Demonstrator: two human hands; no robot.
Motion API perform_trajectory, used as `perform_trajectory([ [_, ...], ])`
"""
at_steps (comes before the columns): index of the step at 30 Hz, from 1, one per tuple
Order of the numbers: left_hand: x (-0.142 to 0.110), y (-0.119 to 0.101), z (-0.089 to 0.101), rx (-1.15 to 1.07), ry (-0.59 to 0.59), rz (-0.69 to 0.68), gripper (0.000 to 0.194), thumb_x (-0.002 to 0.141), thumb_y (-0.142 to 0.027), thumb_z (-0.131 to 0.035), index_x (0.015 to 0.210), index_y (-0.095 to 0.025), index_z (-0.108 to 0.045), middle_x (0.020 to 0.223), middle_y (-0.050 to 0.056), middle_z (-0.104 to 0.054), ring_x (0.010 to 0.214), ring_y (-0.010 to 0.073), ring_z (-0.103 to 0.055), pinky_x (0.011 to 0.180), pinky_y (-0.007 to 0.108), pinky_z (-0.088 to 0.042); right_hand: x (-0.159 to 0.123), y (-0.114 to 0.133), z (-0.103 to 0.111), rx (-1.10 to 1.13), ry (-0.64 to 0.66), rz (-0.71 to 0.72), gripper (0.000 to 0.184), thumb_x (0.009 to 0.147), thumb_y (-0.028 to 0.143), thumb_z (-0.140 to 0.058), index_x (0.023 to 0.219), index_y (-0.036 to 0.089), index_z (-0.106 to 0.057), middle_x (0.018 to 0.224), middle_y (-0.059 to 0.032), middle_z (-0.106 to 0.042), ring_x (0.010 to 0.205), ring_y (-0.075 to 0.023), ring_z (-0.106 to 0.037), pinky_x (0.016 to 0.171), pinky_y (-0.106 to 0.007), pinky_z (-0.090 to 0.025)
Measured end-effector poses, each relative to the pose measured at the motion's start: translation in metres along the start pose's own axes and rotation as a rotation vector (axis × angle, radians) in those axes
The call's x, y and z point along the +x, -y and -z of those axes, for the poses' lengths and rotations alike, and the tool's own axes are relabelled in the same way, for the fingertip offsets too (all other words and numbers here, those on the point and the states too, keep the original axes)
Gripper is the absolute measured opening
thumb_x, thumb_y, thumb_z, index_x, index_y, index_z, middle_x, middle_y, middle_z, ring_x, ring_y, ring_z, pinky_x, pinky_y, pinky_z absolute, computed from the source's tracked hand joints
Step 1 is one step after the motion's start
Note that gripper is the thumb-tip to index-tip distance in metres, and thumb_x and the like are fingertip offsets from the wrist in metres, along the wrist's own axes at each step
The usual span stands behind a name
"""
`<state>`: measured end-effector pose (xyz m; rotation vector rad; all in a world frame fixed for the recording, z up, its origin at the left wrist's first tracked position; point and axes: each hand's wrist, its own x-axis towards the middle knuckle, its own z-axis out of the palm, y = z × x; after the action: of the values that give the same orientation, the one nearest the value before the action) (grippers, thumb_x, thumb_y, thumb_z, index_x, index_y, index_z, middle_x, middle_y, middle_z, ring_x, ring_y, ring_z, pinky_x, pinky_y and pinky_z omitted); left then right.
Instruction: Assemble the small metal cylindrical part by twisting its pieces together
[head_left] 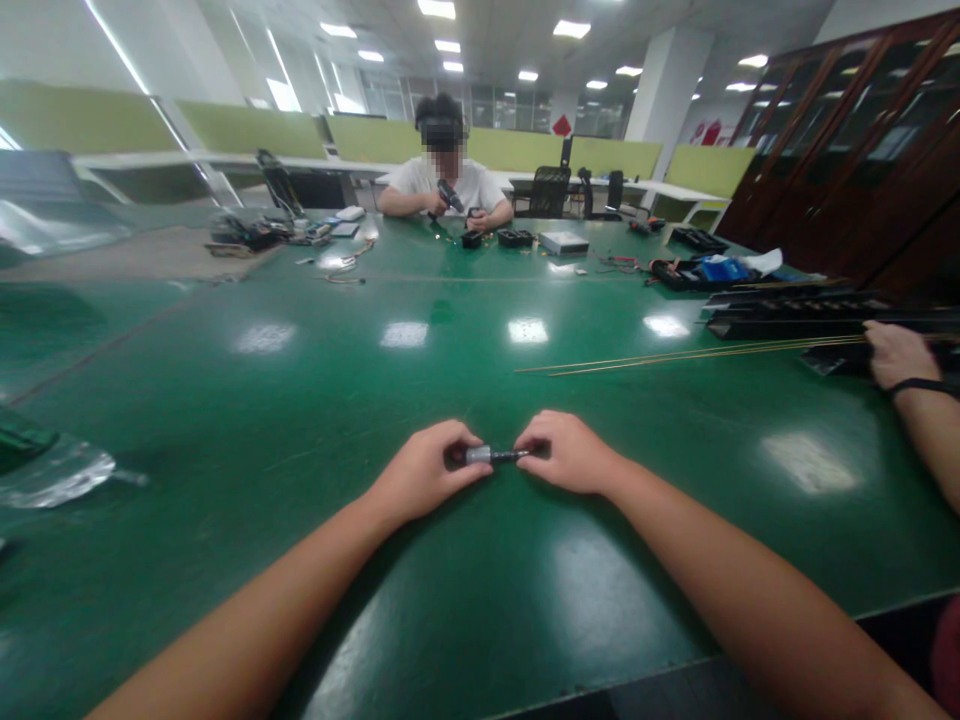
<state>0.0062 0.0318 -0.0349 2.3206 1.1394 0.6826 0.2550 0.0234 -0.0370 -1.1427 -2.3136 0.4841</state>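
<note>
Just above the green table, my left hand (435,465) is closed around a short rod-shaped tool with a grey barrel and a thin dark shaft (480,455). My right hand (562,452) pinches the far right end of that shaft between thumb and fingertips. The tool lies level between both hands, pointing right. My left palm hides its left end, so its exact kind cannot be made out.
Long thin brass-coloured rods (645,360) stretch right toward another person's hand (904,358) beside black channel pieces (795,318). Across the green table (337,370) a seated person (450,185) holds a power drill. A clear plastic bag (60,475) lies at left.
</note>
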Motion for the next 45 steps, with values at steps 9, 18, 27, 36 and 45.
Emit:
perform_trajectory([
  [9,0.0,-0.001,0.001,-0.004,-0.004,0.001,0.026,0.081,-0.042,-0.072,0.09,-0.019,-0.067,0.082,0.002,-0.069,0.072,0.0176,-0.064,0.066,0.028,-0.049,-0.001,-0.004,0.005,0.002,0.029,-0.021,0.008,0.078,0.02,-0.073,0.086,0.019,-0.074,0.081,-0.0033,-0.07,0.078,-0.0156,-0.06,0.073,-0.028,-0.045],
  [18,-0.001,-0.001,0.002,-0.008,-0.002,0.007,0.026,0.081,-0.042,-0.072,0.091,-0.018,-0.067,0.084,0.003,-0.069,0.074,0.0176,-0.064,0.067,0.028,-0.049,-0.002,-0.008,0.009,-0.019,0.039,-0.028,0.009,0.077,0.019,-0.072,0.085,0.018,-0.074,0.08,-0.0031,-0.07,0.077,-0.0152,-0.06,0.072,-0.027,-0.045],
  [27,-0.001,-0.001,0.002,-0.014,0.003,0.007,0.026,0.082,-0.042,-0.071,0.091,-0.019,-0.068,0.083,0.003,-0.069,0.074,0.0178,-0.064,0.067,0.028,-0.049,-0.003,-0.006,0.012,-0.013,0.043,-0.039,0.009,0.076,0.017,-0.072,0.085,0.019,-0.074,0.08,-0.0033,-0.07,0.076,-0.0156,-0.06,0.071,-0.027,-0.046],
  [36,-0.001,0.0,0.002,-0.008,-0.005,0.0,0.027,0.082,-0.044,-0.071,0.09,-0.019,-0.068,0.082,0.003,-0.069,0.073,0.0177,-0.064,0.066,0.028,-0.049,-0.004,-0.013,0.02,-0.004,0.072,-0.092,0.01,0.075,0.018,-0.073,0.085,0.019,-0.075,0.079,-0.0022,-0.069,0.072,-0.0141,-0.061,0.068,-0.026,-0.045],
  [45,0.001,-0.002,0.003,0.012,-0.019,0.034,0.025,0.081,-0.043,-0.071,0.087,-0.018,-0.069,0.078,0.002,-0.068,0.069,0.017,-0.062,0.062,0.026,-0.047,0.004,-0.011,0.007,-0.055,0.014,-0.034,0.009,0.08,0.023,-0.073,0.088,0.02,-0.075,0.084,-0.0042,-0.072,0.082,-0.0171,-0.061,0.076,-0.029,-0.044],
])
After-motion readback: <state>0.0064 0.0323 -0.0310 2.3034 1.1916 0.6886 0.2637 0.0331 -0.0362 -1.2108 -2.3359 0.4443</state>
